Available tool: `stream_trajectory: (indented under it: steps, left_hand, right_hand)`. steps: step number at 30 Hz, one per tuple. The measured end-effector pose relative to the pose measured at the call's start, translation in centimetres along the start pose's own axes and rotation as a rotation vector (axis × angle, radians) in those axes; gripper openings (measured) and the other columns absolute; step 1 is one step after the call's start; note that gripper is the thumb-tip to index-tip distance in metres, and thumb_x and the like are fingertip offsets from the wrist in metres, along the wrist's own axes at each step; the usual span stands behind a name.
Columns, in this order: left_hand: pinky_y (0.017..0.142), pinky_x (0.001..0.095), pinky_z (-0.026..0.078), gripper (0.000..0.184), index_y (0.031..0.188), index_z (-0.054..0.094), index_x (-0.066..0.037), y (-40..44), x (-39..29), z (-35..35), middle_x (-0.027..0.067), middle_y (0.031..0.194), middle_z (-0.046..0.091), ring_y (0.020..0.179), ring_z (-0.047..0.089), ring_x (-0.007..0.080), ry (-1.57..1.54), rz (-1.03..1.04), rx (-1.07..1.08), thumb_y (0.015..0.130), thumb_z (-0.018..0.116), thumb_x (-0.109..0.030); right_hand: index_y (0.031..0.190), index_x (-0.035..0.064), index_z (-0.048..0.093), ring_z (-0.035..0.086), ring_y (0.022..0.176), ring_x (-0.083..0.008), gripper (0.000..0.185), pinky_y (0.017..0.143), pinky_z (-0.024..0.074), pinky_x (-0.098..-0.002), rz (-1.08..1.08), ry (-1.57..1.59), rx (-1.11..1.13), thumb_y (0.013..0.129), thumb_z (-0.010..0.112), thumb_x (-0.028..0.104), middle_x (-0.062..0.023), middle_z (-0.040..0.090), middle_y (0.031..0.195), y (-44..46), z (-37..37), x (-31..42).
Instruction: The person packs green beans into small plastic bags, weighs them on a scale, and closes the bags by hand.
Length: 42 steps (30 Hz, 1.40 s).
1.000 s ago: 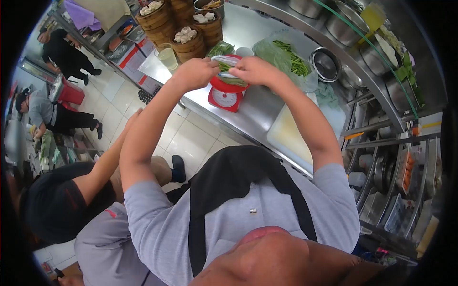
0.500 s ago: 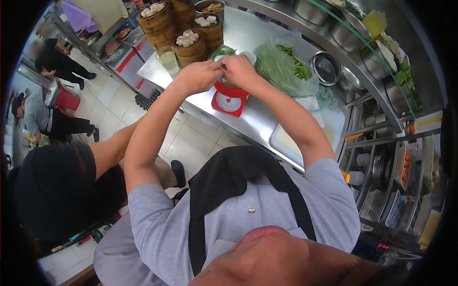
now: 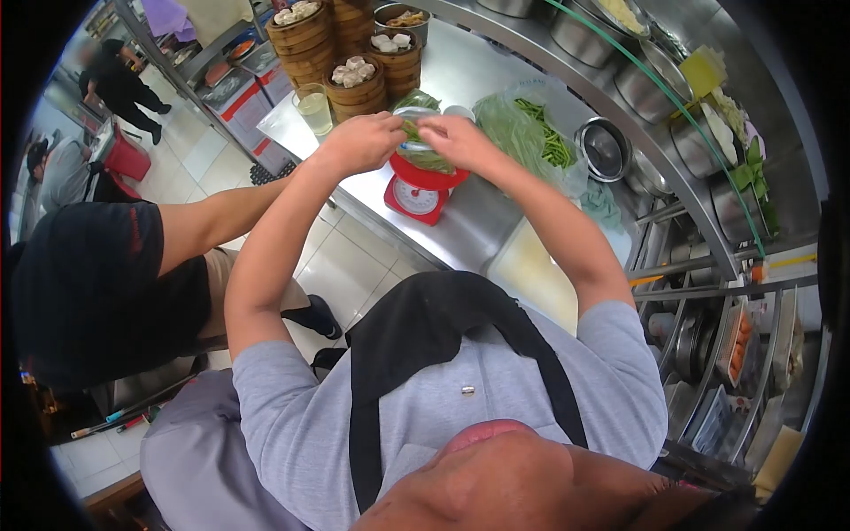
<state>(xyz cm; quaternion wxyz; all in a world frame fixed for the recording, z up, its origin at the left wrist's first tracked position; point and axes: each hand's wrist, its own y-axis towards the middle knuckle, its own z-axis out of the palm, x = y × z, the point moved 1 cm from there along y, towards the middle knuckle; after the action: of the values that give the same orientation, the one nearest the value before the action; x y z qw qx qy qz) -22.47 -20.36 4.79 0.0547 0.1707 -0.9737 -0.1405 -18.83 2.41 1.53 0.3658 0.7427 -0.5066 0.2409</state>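
Observation:
A red scale [image 3: 415,196] with a white dial stands on the steel table, and a clear bag of greens [image 3: 427,157] rests on its red pan. My left hand [image 3: 365,142] pinches the bag's rim from the left side. At the right of the opening, my right hand [image 3: 456,142] has its fingers over the rim; whether they grip the plastic is too small to tell. Behind the bag lies another bag of greens [image 3: 416,100]. A large clear bag with green beans [image 3: 551,142] lies to the right.
Stacked bamboo steamers [image 3: 357,93] and a cup of pale liquid [image 3: 313,110] stand at the back left. A black bowl [image 3: 604,149] and a white cutting board [image 3: 536,274] are on the right. A co-worker's arm [image 3: 226,217] is at left; others stand farther off.
My hands came together over the bag, then moved apart, showing its opening again. The co-worker in black at left has shifted upward in view.

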Motion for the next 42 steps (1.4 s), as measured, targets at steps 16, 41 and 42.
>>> stream_trajectory:
  steps: [16,41,42]
  left_hand:
    - [0.086,0.0417,0.056,0.007,0.089,0.064,-0.003,0.6,-0.7,-0.9,0.0096,0.103,0.064,0.101,0.064,0.0287,0.032,0.045,-0.007,0.087,0.062,-0.01]
    - [0.076,0.0455,0.058,0.01,0.091,0.068,-0.003,1.7,-2.5,-1.3,0.0085,0.115,0.071,0.086,0.071,0.0333,0.001,-0.03,0.099,0.085,0.063,-0.009]
    - [0.076,0.0455,0.058,0.01,0.091,0.068,-0.003,1.8,-2.7,-1.4,0.0085,0.115,0.071,0.086,0.071,0.0333,-0.003,-0.022,0.091,0.085,0.063,-0.009]
  right_hand:
    - [0.097,0.0067,0.077,0.073,0.088,-0.0378,0.03,0.089,0.0527,-0.0537,0.058,-0.521,0.211,0.088,0.066,0.034,-0.0181,0.075,0.089,-0.4,-0.7,2.4]
    - [0.104,0.0037,0.076,0.076,0.089,-0.0304,0.036,0.079,0.0598,-0.0452,0.341,-0.639,0.556,0.084,0.067,0.033,-0.0135,0.078,0.095,2.9,-1.6,0.3]
    - [0.103,0.0043,0.076,0.076,0.089,-0.0303,0.035,0.078,0.0594,-0.0448,0.316,-0.646,0.542,0.085,0.068,0.033,-0.0139,0.077,0.095,2.8,-1.6,0.5]
